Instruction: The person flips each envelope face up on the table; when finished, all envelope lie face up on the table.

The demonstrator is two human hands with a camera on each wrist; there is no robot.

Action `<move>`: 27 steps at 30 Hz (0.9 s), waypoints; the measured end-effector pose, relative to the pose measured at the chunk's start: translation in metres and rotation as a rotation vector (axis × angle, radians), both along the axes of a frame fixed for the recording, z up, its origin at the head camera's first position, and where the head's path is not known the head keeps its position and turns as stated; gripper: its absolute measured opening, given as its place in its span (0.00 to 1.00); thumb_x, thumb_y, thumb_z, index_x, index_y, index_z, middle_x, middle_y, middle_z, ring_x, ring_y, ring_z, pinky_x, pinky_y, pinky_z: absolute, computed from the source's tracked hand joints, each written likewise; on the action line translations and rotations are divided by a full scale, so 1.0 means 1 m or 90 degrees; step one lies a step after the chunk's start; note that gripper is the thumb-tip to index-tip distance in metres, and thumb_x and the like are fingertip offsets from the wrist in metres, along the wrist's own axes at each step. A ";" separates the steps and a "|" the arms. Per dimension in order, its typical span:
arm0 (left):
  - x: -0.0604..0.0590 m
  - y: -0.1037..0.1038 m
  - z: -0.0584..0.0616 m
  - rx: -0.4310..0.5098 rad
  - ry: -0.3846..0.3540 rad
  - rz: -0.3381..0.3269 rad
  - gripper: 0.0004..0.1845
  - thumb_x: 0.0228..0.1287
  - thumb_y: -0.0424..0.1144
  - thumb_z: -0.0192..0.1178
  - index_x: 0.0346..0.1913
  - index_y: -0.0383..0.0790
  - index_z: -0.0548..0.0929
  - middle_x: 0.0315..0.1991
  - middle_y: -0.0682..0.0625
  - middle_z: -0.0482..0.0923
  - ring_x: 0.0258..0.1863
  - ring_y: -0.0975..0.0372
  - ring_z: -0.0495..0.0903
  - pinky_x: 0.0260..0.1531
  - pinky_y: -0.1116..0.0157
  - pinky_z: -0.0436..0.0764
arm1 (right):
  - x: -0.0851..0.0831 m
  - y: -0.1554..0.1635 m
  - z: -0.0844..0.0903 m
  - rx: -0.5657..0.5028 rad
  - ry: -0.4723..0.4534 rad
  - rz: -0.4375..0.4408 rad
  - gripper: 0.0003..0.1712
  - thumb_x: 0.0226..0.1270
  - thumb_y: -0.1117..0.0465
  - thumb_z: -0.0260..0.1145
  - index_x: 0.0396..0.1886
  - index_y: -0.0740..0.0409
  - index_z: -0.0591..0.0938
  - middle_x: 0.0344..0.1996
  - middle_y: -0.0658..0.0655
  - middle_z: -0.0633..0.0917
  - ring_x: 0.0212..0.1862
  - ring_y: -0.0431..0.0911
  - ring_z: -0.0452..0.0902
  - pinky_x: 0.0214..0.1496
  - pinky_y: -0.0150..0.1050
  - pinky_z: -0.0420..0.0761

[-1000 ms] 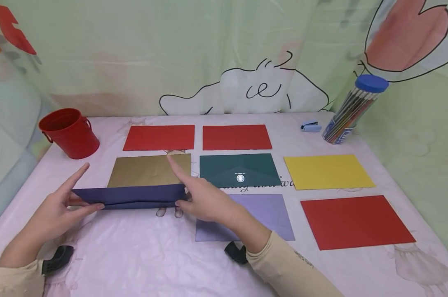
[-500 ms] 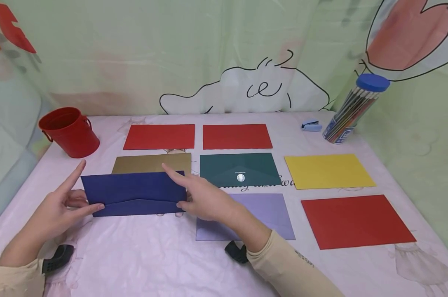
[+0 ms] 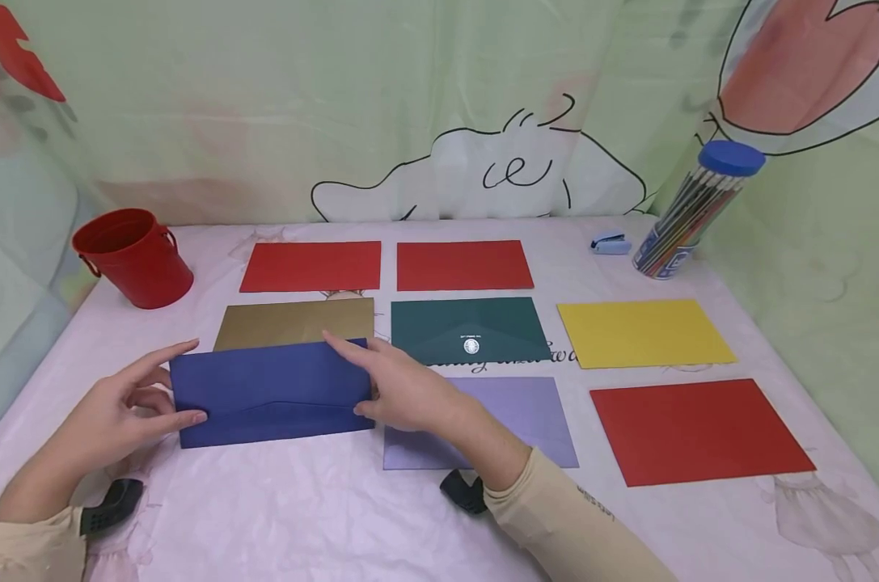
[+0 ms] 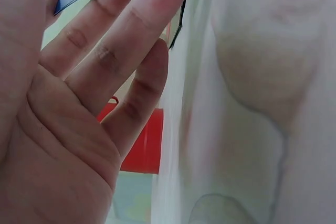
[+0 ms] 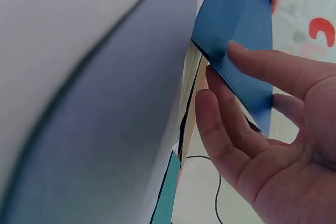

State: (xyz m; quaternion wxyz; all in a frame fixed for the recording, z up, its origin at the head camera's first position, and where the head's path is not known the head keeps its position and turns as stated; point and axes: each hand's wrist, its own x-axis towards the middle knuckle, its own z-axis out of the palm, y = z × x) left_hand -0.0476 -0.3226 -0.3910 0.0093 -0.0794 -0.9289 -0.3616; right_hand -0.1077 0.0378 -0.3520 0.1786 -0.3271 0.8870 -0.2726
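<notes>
A dark blue envelope [image 3: 272, 388], its pointed flap facing up, is held between both hands over the table, overlapping the near edge of a gold envelope [image 3: 293, 319]. My left hand [image 3: 129, 404] grips its left end, thumb on the front face and fingers at the side edge. At the other end my right hand [image 3: 410, 388] pinches it, thumb in front, index finger along the top corner. In the right wrist view the right fingers lie behind the blue envelope [image 5: 241, 24]. Just beyond the right hand lies a dark green envelope [image 3: 475, 323]; a lilac envelope [image 3: 519, 420] is partly under the right forearm.
Two red envelopes [image 3: 311, 267] lie at the back, a yellow one [image 3: 646, 333] and a larger red one [image 3: 701, 432] on the right. A red bucket [image 3: 137, 263] stands back left. A small blue stapler [image 3: 610, 243] and a clear jar of pencils [image 3: 690, 214] stand back right.
The blue envelope has tipped from nearly edge-on to showing its whole flap face, its near edge coming lower and closer. The left index finger has bent in toward its top corner.
</notes>
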 end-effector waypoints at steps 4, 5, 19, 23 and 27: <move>0.001 -0.001 -0.002 0.011 -0.001 -0.011 0.46 0.51 0.38 0.80 0.74 0.48 0.69 0.40 0.46 0.77 0.29 0.62 0.84 0.30 0.69 0.79 | 0.000 -0.001 0.000 0.025 -0.025 -0.013 0.54 0.60 0.65 0.76 0.81 0.38 0.58 0.57 0.60 0.71 0.31 0.36 0.76 0.33 0.29 0.77; 0.001 -0.001 -0.002 0.013 -0.003 -0.016 0.45 0.51 0.38 0.80 0.73 0.48 0.70 0.40 0.47 0.77 0.29 0.62 0.84 0.29 0.69 0.80 | 0.000 -0.002 0.000 0.032 -0.032 -0.015 0.54 0.60 0.65 0.76 0.81 0.38 0.58 0.59 0.61 0.71 0.30 0.36 0.76 0.33 0.29 0.77; 0.000 -0.003 -0.005 -0.051 0.007 -0.090 0.37 0.49 0.43 0.81 0.65 0.48 0.80 0.35 0.56 0.76 0.38 0.66 0.73 0.32 0.70 0.76 | 0.003 -0.002 -0.004 0.066 -0.013 -0.001 0.45 0.55 0.60 0.80 0.73 0.50 0.72 0.58 0.60 0.75 0.63 0.47 0.67 0.49 0.29 0.77; -0.001 -0.003 -0.007 -0.071 0.024 -0.106 0.36 0.49 0.43 0.81 0.65 0.48 0.81 0.36 0.58 0.76 0.40 0.66 0.72 0.37 0.71 0.73 | 0.003 -0.002 -0.005 0.074 -0.005 0.003 0.43 0.55 0.59 0.81 0.72 0.52 0.74 0.61 0.60 0.74 0.63 0.47 0.68 0.51 0.30 0.76; -0.001 -0.002 -0.007 -0.100 -0.004 -0.105 0.37 0.49 0.45 0.81 0.65 0.47 0.81 0.36 0.57 0.74 0.39 0.66 0.71 0.35 0.69 0.75 | 0.004 -0.002 -0.006 0.097 0.002 0.010 0.42 0.54 0.57 0.81 0.70 0.53 0.76 0.60 0.58 0.74 0.59 0.45 0.71 0.52 0.30 0.76</move>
